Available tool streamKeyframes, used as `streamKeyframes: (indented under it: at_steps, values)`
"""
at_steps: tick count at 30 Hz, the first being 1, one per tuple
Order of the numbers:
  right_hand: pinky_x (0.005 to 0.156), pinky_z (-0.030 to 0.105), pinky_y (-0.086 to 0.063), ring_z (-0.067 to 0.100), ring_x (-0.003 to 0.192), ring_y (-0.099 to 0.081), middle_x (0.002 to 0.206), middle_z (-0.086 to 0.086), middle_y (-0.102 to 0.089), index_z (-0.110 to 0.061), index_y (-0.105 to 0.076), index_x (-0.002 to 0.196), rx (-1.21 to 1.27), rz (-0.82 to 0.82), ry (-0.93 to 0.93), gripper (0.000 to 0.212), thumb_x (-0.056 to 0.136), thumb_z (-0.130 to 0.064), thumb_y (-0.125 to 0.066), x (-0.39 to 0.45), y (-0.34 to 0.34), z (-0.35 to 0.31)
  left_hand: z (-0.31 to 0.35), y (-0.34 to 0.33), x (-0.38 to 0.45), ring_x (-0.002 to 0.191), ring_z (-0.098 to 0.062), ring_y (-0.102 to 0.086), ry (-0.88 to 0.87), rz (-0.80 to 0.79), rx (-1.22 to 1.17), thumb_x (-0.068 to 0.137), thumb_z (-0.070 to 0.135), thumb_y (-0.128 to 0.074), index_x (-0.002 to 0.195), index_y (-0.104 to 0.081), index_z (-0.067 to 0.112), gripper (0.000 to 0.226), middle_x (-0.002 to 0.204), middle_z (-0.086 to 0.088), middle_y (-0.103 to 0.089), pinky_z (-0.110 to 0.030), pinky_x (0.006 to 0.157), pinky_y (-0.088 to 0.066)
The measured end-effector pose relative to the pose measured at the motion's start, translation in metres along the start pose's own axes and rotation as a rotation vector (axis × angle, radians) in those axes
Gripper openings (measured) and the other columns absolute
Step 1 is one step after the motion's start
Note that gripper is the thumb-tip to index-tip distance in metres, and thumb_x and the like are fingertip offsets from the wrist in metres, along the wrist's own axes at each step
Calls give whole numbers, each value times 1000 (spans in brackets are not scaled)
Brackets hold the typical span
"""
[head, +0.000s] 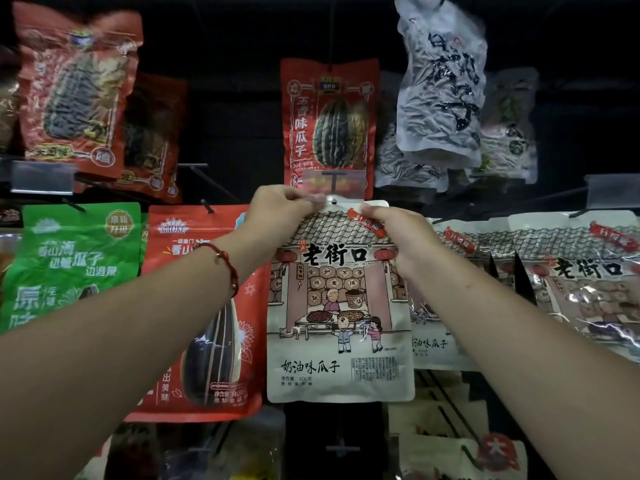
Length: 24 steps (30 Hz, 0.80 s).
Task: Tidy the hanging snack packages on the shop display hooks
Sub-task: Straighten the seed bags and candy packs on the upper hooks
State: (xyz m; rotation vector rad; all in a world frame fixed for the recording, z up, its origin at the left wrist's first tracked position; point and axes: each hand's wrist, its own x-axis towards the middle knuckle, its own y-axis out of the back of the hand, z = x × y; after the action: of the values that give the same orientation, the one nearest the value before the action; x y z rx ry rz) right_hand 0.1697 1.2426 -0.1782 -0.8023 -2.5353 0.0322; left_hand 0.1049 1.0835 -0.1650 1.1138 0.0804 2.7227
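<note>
Left hand [277, 206] and right hand [398, 237] pinched top corners of white seed pouch [341, 306], hang hole at hook tip [334, 201], below price tag holder [334, 183]. Risk: hole missed or torn, pouch dropped.

Dark display rack [242, 133] with metal hooks [207, 206]; red seed bags [329, 116], green bag [76, 261], cream bags [571, 271], clear pouch [440, 91] hang from hooks.

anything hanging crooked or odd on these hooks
Yes: the clear black-lettered bag at the upper right hangs tilted and crumpled, unlike the straight red bag beside it. Both hands hold the white cartoon bag by its top.
</note>
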Motion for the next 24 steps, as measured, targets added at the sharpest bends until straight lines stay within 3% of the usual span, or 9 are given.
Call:
streamKeyframes:
  at_steps: [6, 8, 11, 13, 15, 18, 21, 22, 24]
  values:
    - [79, 40, -62, 32, 98, -72, 106, 15, -74, -11, -69, 92, -23, 27, -33, 20, 81, -23, -80, 1, -1, 9, -11, 4, 1, 87, -34, -74, 65, -9, 37, 79, 33, -84, 72, -77, 17, 19, 84, -11, -77, -49, 84, -61]
    - [77, 40, -62, 29, 92, -72, 101, 12, -74, -11, -68, 94, -48, 48, -17, 22, 82, -24, -80, 4, 0, 13, -15, 0, 2, 86, -28, -74, 50, 12, 74, 81, 34, -82, 75, -77, 18, 18, 84, -7, -76, -42, 83, -61]
    - [53, 29, -54, 19, 73, -68, 95, 9, -74, -15, -69, 90, -188, 83, 108, 14, 88, -29, -74, 6, -1, 20, -22, -7, 0, 79, -15, -69, -73, 62, 228, 88, 37, -75, 82, -74, 20, 18, 81, 3, -73, -32, 73, -57]
    - [57, 37, -55, 18, 65, -65, 89, 7, -74, -18, -69, 90, -332, 127, 224, 17, 91, -35, -70, 5, -6, 25, -26, -11, -4, 65, -13, -66, -166, 96, 347, 91, 38, -70, 84, -72, 21, 19, 76, 5, -71, -29, 59, -52]
    - [65, 39, -53, 21, 69, -66, 85, 4, -71, -15, -68, 103, -481, 175, 306, 30, 93, -43, -65, 3, -9, 29, -29, -13, -7, 61, -11, -62, -244, 123, 450, 93, 40, -67, 92, -72, 22, 19, 75, 7, -69, -26, 55, -44]
    - [69, 37, -54, 18, 68, -67, 90, 5, -71, -15, -63, 108, -535, 108, 299, 31, 95, -43, -63, -3, -3, 25, -28, -11, -12, 87, -16, -66, -354, 139, 583, 96, 37, -64, 114, -70, 21, 25, 101, 3, -71, -29, 72, -50]
    - [62, 26, -55, 10, 56, -65, 90, 1, -69, -20, -58, 95, -519, -84, 194, 15, 94, -30, -69, -10, 16, 11, -32, -8, -19, 111, -24, -57, -479, 110, 744, 98, 30, -60, 134, -60, 13, 40, 122, -7, -60, -35, 93, -48]
    - [63, 23, -56, 10, 60, -67, 92, 2, -70, -20, -57, 91, -511, -144, 163, 14, 92, -24, -71, -12, 23, 8, -34, -7, -22, 115, -25, -53, -519, 92, 776, 99, 28, -59, 138, -56, 11, 43, 126, -9, -56, -37, 96, -46]
    - [78, 28, -58, 15, 80, -72, 103, 6, -71, -14, -64, 103, -627, -186, 160, 19, 89, -21, -74, -13, 37, 6, -40, -6, -28, 124, -30, -47, -611, 69, 868, 99, 24, -57, 140, -55, 9, 43, 131, -15, -53, -41, 102, -42]
